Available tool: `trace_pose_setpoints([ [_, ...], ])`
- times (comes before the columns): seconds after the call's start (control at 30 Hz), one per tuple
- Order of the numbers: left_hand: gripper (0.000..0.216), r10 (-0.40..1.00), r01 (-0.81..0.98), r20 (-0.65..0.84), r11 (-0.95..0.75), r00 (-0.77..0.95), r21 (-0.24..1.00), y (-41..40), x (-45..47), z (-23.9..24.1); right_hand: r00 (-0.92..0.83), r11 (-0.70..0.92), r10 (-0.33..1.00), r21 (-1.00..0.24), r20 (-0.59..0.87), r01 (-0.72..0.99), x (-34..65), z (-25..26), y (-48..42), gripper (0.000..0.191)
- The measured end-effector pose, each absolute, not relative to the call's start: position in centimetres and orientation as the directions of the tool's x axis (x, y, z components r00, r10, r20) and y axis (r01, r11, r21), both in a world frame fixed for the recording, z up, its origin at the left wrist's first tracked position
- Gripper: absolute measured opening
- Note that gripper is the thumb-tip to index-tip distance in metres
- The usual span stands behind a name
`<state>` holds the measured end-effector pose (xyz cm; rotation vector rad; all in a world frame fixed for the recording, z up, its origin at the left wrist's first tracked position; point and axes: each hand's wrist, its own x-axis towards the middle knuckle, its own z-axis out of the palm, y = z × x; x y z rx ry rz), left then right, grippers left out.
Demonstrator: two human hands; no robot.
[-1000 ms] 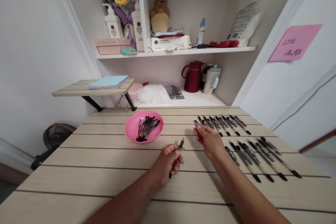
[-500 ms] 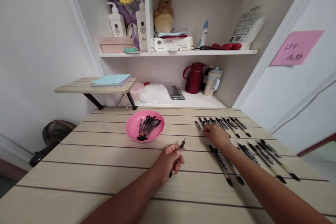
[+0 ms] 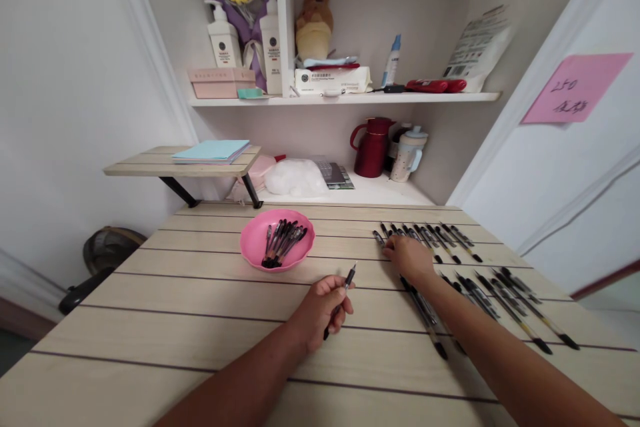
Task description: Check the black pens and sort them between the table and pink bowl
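My left hand [image 3: 320, 310] is closed around a black pen [image 3: 341, 297] and rests on the wooden table [image 3: 200, 307], the pen tip pointing up and away. My right hand [image 3: 410, 257] reaches to the far row of black pens [image 3: 435, 238] on the right, palm down with fingers curled over the pens at the row's left end; I cannot make out what they pinch. A nearer row of pens [image 3: 505, 303] lies beside my right forearm. A pink bowl [image 3: 277, 248] with several black pens stands left of centre.
A small raised shelf [image 3: 180, 170] with a blue notebook stands at the table's back left. Behind the table are a red jug [image 3: 373, 147], a white cup [image 3: 407, 153] and a plastic bag. A pink note [image 3: 575, 88] hangs on the right wall.
My right hand has moved away from my left hand to the left end of the far pen row and lowered onto it. My left hand keeps its pen in place.
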<state>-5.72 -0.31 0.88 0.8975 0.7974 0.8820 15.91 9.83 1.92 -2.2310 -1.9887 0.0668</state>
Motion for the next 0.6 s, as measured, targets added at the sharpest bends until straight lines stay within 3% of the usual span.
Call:
trace_pose_setpoints([
  [0.6,0.029,0.885,-0.288,-0.225,0.358,0.407,0.888,-0.3,-5.7,0.9,0.157,-0.151,0.986,-0.099,0.053,0.984,15.4,2.8,10.6,0.038],
])
